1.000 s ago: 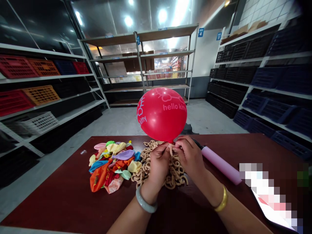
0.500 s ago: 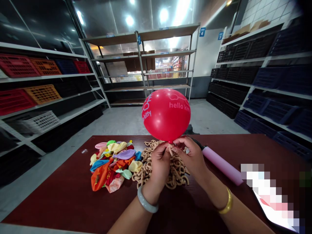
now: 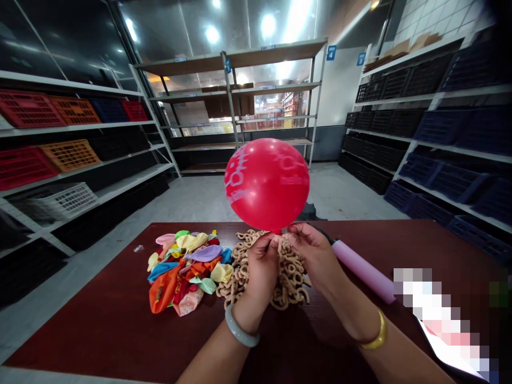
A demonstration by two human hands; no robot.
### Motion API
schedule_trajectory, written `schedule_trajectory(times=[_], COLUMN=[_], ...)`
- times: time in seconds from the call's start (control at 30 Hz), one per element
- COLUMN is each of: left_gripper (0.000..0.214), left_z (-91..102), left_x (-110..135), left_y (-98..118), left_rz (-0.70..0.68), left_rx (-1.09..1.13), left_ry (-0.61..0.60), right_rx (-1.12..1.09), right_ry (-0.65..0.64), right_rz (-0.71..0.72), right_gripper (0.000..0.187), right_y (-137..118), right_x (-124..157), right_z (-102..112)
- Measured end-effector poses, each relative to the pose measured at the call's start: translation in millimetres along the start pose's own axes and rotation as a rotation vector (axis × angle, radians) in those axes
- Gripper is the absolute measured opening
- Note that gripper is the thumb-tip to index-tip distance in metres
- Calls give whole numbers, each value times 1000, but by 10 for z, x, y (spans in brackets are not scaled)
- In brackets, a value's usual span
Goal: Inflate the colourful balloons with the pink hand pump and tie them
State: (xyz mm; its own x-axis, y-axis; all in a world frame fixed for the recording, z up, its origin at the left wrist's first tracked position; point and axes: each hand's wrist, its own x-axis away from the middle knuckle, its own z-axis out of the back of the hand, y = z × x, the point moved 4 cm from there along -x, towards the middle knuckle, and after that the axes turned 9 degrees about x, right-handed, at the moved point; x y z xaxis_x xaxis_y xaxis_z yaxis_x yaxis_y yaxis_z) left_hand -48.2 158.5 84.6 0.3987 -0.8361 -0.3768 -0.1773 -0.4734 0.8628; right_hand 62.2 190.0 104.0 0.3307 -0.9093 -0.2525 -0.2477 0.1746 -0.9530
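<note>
head view: red balloon (image 3: 267, 184) stands filled above both hands, its neck (image 3: 279, 232) pointing down between them. taking the neck as the clock's centre, the balloon's body lies just short of twelve, and its axis from neck to crown runs upright, tipped slightly toward eleven. the print on its skin is smeared by blur.

the left hand (image 3: 262, 266) comes in from seven o'clock, thumb and forefinger pressed together on the neck. the right hand (image 3: 314, 248) comes in from four, its fingertips drawn close beside the same spot; whether they pinch the neck itself or a tan bit hanging under it, i cannot tell. neither hand looks clearly nearer, so the relation that matters, i judge, is the neck lying in the narrow gap between the two sets of fingertips, with the full weight of the balloon above.

a pile of tan curled pieces (image 3: 292, 272) lies at six, beneath and around the hands. limp, unfilled balloons (image 3: 188, 266) are heaped between eight and nine, beside that pile, and a pink cylinder (image 3: 364, 272) lies near four on the dark table (image 3: 100, 320).
</note>
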Motion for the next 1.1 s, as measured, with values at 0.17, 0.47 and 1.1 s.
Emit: schedule_trajectory(times=[0.17,0.47,1.1], left_gripper=[18,15,24], left_z=[-82,-223,-18], left_x=[9,87,-100], left_y=[-10,-191,-186], left_rz=[37,142,32], left_rx=[9,74,-350], left_ry=[-73,-175,-177], right_rx=[-236,-412,-67], right_ry=[45,222,51], right_rz=[-75,-167,-212], right_gripper=[15,19,29], right_y=[56,86,368], right_x=[-31,-65,-168], right_z=[-25,89,33])
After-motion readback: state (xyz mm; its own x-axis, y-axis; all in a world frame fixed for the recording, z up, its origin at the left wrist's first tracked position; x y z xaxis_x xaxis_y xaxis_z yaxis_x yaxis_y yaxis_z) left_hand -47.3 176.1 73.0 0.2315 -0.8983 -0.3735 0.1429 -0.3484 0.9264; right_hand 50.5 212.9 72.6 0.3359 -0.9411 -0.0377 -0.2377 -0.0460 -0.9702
